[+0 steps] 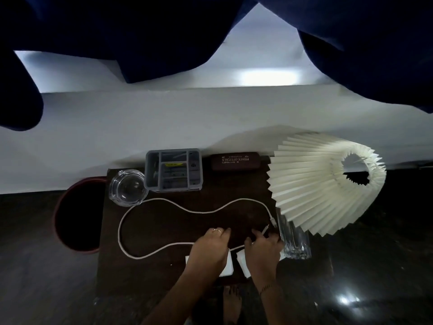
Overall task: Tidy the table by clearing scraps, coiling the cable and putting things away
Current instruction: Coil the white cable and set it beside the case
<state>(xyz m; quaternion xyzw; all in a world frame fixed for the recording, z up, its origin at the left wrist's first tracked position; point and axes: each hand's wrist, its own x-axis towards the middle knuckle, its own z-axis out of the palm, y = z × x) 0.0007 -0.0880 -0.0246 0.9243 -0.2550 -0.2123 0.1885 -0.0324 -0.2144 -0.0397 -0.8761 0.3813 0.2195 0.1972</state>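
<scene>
A: Where is the long white charging cable lying?

B: It is snaking in loose waves over the dark brown wooden table, running from near the clear glass ashtray round to the near edge. One plug end is sitting just beside the ribbed glass base of the cream pleated paper lampshade.

A: What are the hands doing?

B: The left hand, wearing a ring, is lying flat with fingers spread, covering the cable and a white paper scrap. The right hand is reaching toward the other plug end; whether it is pinching it, I cannot tell.

A: And behind?

B: A grey plastic compartment organiser and a brown spectacle case are sitting along the wall.
</scene>
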